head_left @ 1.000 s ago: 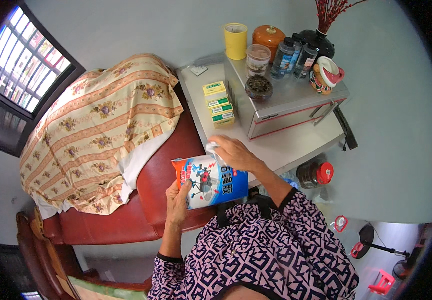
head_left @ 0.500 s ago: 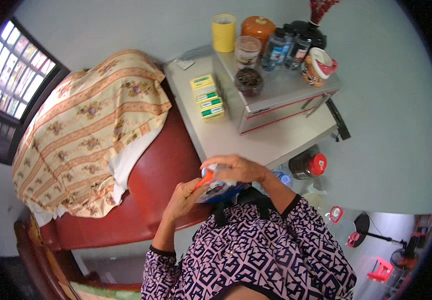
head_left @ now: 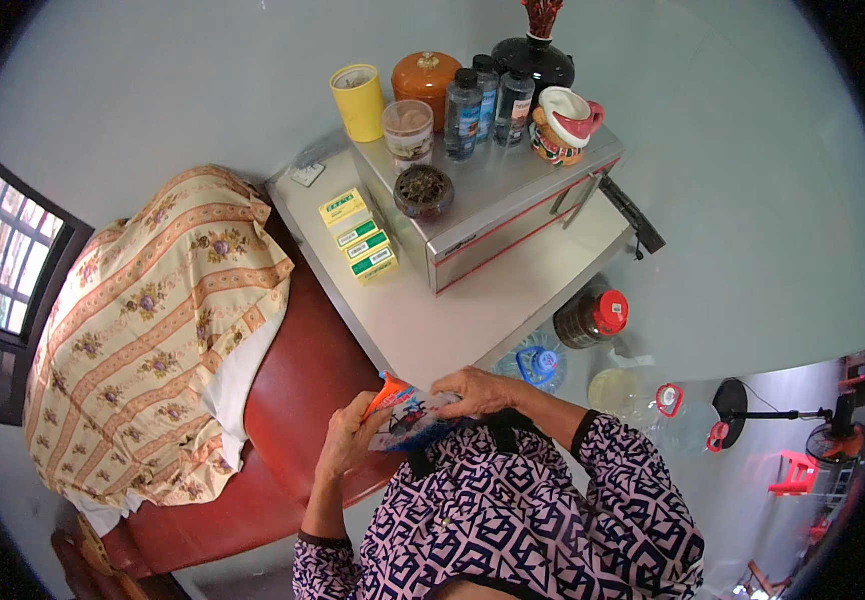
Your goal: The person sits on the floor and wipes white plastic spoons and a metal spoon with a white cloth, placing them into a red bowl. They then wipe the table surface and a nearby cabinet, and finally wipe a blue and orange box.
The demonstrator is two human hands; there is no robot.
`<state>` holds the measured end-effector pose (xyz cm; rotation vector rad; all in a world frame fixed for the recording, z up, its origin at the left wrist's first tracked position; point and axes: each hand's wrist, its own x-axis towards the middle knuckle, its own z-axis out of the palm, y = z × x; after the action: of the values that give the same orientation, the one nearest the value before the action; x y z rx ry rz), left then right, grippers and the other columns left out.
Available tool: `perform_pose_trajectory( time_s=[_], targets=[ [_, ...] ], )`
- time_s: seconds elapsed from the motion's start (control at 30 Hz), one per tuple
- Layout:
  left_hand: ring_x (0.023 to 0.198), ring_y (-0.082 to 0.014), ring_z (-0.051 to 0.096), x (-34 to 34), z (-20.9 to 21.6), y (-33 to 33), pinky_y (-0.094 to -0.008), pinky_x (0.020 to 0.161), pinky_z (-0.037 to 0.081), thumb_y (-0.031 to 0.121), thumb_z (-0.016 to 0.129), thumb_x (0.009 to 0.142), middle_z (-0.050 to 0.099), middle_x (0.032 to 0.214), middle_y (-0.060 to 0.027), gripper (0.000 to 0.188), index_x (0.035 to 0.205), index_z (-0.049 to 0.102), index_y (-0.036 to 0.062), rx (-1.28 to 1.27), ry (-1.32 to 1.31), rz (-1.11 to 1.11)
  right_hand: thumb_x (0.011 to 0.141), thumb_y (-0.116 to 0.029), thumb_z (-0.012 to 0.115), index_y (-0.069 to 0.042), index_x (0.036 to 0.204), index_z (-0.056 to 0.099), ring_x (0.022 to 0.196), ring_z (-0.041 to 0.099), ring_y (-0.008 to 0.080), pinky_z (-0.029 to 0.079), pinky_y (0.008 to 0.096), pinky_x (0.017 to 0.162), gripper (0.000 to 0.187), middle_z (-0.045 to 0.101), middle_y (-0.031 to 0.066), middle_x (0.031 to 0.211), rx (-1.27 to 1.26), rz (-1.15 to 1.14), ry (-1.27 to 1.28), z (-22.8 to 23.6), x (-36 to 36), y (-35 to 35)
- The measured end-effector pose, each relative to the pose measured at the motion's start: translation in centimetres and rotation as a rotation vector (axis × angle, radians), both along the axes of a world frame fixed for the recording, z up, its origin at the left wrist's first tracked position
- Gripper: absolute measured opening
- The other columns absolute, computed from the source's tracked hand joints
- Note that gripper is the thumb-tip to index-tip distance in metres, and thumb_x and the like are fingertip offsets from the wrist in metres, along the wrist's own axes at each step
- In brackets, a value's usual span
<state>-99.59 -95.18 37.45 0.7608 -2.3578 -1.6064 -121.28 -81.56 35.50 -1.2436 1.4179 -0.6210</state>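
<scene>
Close against my body, a soft plastic pouch [head_left: 412,415] with an orange upper edge and a blue and white printed face is stretched between both hands. My left hand [head_left: 349,435] is closed on its left edge, by the orange part. At the opposite side my right hand [head_left: 479,392] pinches the pouch near its upper right corner. Its lower part is partly hidden against my patterned clothing. Whether the pouch is unsealed I cannot tell.
Ahead stands a white table [head_left: 452,335] with several yellow-green boxes [head_left: 360,238] and a metal cabinet [head_left: 512,225] topped with bottles and jars. A red couch [head_left: 302,360] under a flowered cloth [head_left: 152,330] lies left. Right of the table are a red-lidded jar [head_left: 592,317] and plastic bottles [head_left: 534,362].
My right hand has moved from over the orange top to the pouch's right side, so more of the printed face shows. The head view has shifted, moving the table leftward in the picture.
</scene>
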Motion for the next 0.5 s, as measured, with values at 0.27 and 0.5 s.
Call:
perform_pose_trajectory(
  time_s=[0.27, 0.5],
  targets=[
    [0.061, -0.0217, 0.059, -0.3, 0.2, -1.1, -0.0312, 0.059, 0.047, 0.014, 0.06, 0.087, 0.061, 0.069, -0.0104, 0.013, 0.097, 0.06, 0.0058, -0.044, -0.03, -0.031, 0.077, -0.026, 0.068, -0.006, 0.108, 0.059, 0.075, 0.062, 0.0201, 0.048, 0.0325, 0.073, 0.038, 0.065, 0.0122, 0.083, -0.248, -0.323, 0.05, 1.2, -3.0, 0.0],
    [0.069, -0.0095, 0.057, -2.9, 2.4, -0.7, -0.0264, 0.064, 0.046, 0.008, 0.061, 0.086, 0.062, 0.074, -0.005, 0.01, 0.095, 0.061, 0.0045, -0.194, -0.039, -0.223, 0.075, -0.022, 0.072, -0.006, 0.109, 0.058, 0.08, 0.057, 0.0137, 0.045, 0.0283, 0.074, 0.04, 0.064, 0.0072, 0.088, -0.353, -0.141, -0.218, -0.2, 0.8, -1.5]
  ],
)
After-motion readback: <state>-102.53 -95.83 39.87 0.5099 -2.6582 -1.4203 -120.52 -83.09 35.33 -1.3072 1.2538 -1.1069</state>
